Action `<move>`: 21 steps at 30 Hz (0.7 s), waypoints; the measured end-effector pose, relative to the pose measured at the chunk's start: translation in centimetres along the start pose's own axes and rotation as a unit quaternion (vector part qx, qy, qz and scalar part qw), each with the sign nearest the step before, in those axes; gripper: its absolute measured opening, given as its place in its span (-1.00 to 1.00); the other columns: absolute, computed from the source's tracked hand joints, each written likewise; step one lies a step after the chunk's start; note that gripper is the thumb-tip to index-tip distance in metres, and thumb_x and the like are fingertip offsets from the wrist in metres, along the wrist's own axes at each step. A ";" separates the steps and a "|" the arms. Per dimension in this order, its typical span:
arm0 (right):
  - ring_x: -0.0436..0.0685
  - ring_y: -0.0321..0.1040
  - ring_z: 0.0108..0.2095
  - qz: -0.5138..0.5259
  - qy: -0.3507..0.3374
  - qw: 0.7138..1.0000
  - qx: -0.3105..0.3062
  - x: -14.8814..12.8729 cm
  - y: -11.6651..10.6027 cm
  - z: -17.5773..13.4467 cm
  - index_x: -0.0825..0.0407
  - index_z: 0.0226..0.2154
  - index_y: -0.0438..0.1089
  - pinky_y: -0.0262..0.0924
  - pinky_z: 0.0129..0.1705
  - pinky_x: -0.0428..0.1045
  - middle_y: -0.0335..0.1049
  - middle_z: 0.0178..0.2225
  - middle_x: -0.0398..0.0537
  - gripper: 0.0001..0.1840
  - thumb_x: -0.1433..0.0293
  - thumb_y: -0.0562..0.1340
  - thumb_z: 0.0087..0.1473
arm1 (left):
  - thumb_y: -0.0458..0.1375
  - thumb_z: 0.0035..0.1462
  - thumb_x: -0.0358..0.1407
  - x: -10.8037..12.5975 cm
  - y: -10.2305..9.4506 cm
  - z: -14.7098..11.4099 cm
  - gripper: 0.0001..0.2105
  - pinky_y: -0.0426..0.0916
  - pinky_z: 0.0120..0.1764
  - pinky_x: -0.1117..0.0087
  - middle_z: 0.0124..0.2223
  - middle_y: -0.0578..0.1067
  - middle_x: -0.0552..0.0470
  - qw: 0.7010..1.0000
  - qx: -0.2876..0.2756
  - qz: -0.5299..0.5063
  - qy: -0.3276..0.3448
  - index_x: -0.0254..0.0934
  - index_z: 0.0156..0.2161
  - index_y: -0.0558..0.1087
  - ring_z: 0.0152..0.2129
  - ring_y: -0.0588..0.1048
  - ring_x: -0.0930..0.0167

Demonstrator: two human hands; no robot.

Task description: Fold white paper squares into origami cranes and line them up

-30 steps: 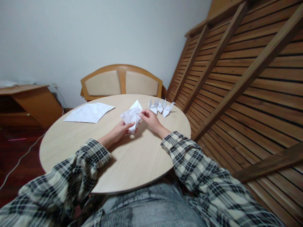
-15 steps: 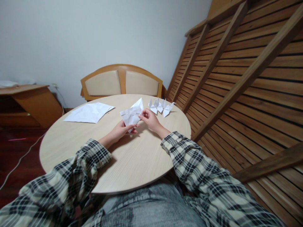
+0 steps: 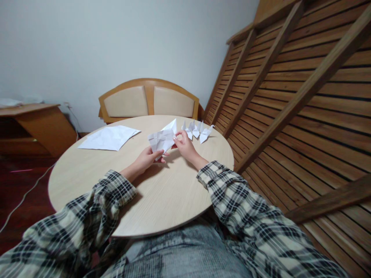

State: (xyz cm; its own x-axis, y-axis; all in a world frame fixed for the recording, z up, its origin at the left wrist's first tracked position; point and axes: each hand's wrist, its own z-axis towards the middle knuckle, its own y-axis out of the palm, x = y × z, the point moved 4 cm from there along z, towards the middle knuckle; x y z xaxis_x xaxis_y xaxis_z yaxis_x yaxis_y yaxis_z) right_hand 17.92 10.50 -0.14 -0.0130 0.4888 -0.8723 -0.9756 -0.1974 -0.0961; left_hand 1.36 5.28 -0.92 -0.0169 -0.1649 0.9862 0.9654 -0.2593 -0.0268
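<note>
A white, creased sheet of folding paper (image 3: 161,139) is held up above the round table, partly folded, with one pointed flap rising at its far right. My left hand (image 3: 148,158) grips its lower near corner, thumb on top and fingers beneath. At the right edge my right hand (image 3: 184,146) pinches the paper between thumb and fingertips. Just beyond that hand stand several folded paper cranes (image 3: 205,134) in a row, the leftmost partly hidden by my fingers.
A stack of white paper (image 3: 110,138) lies on the left of the round wooden table (image 3: 171,200). Behind the table is a padded headboard (image 3: 124,101). A slatted wooden panel (image 3: 290,104) leans along the right side. A desk (image 3: 43,123) stands at far left, with a white cable (image 3: 27,195) on the floor.
My right hand has shifted slightly up along the paper's right edge, its fingers now pinching higher. The paper has tilted and moved a little to the right in my left hand.
</note>
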 end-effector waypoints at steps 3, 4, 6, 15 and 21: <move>0.05 0.39 -0.46 0.014 0.003 1.000 0.027 0.0 -0.2 0.1 -0.10 0.00 0.09 0.32 -0.32 0.01 0.36 -0.49 -0.26 -0.58 0.29 0.25 0.15 | 0.26 0.10 -0.22 0.1 -0.1 0.0 -0.74 0.40 -0.39 0.39 -0.25 0.60 -0.16 1.000 0.003 -0.003 0.005 -0.37 -0.16 0.44 -0.53 0.48 0.45; 0.04 0.38 -0.46 0.022 0.005 0.999 0.037 -0.1 -0.3 0.2 -0.09 0.07 0.07 0.31 -0.31 0.01 0.36 -0.48 -0.26 -0.47 0.31 0.28 0.12 | 0.26 0.10 -0.22 0.1 -0.1 0.0 -0.74 0.41 -0.39 0.39 -0.24 0.60 -0.16 1.000 0.007 -0.008 0.008 -0.36 -0.17 0.44 -0.54 0.48 0.45; 0.04 0.35 -0.45 0.038 0.019 0.998 0.039 -0.1 -0.3 0.2 -0.05 0.13 0.06 0.29 -0.31 0.00 0.36 -0.48 -0.26 -0.36 0.31 0.32 0.06 | 0.26 0.10 -0.22 0.1 -0.2 0.1 -0.73 0.42 -0.39 0.39 -0.24 0.59 -0.15 1.000 0.015 -0.016 0.015 -0.35 -0.15 0.44 -0.54 0.47 0.46; -0.01 0.22 -0.50 -0.049 0.066 0.993 -0.079 -0.3 1.1 -0.5 0.08 -0.49 0.35 0.11 -0.40 -0.05 0.30 -0.55 -0.17 -0.68 0.16 0.27 0.08 | 0.26 0.11 -0.20 0.5 0.1 0.0 -0.75 0.40 -0.45 0.40 -0.30 0.58 -0.11 0.999 0.000 0.004 0.032 -0.36 -0.19 0.47 -0.56 0.46 0.46; 0.00 0.21 -0.51 -0.073 0.040 0.996 -0.045 -0.5 0.6 -0.2 0.04 -0.56 0.29 0.11 -0.39 -0.05 0.25 -0.59 -0.19 -0.63 0.15 0.20 0.14 | 0.30 0.06 -0.28 -0.2 0.2 0.1 -0.79 0.43 -0.43 0.34 -0.34 0.56 -0.11 1.000 -0.016 -0.018 -0.010 -0.35 -0.21 0.48 -0.56 0.47 0.43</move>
State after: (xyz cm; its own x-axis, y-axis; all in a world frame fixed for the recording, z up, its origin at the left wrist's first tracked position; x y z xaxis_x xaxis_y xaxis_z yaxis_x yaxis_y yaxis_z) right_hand 17.33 9.98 0.17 0.1476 0.4497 -0.8809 -0.9423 -0.2067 -0.2634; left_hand 1.58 5.32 -1.08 -0.0459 -0.1350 0.9898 0.9557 -0.2942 0.0042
